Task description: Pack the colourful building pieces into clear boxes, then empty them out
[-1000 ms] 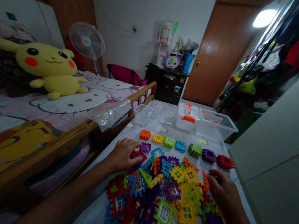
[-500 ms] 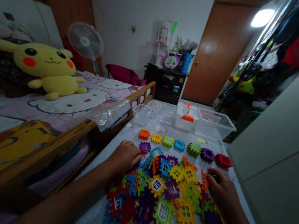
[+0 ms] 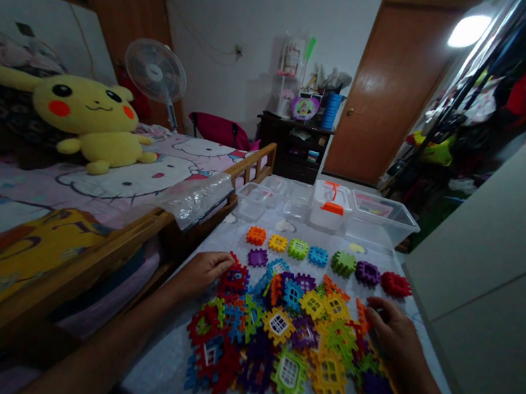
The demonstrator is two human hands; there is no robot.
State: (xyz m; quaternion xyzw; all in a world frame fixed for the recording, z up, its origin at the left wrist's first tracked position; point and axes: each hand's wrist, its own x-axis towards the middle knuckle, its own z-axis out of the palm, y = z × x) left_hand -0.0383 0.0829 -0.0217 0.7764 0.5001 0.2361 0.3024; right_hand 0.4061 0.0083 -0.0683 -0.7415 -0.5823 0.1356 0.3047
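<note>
A heap of colourful interlocking plastic tiles lies on the white table. My left hand is at the heap's left edge, fingers pinched on a red tile standing on edge. My right hand rests on the heap's right side, fingers curled over tiles; what it grips is hidden. Beyond the heap a row of single tiles runs from orange through green to red.
Clear plastic boxes and a white box with an orange latch stand at the table's far end. A bed with a yellow plush toy borders the left; its wooden rail touches the table. A grey cabinet stands right.
My left hand slid back toward the table's left edge and lifted a red tile upright at the heap's edge. My right hand stayed on the right side of the heap.
</note>
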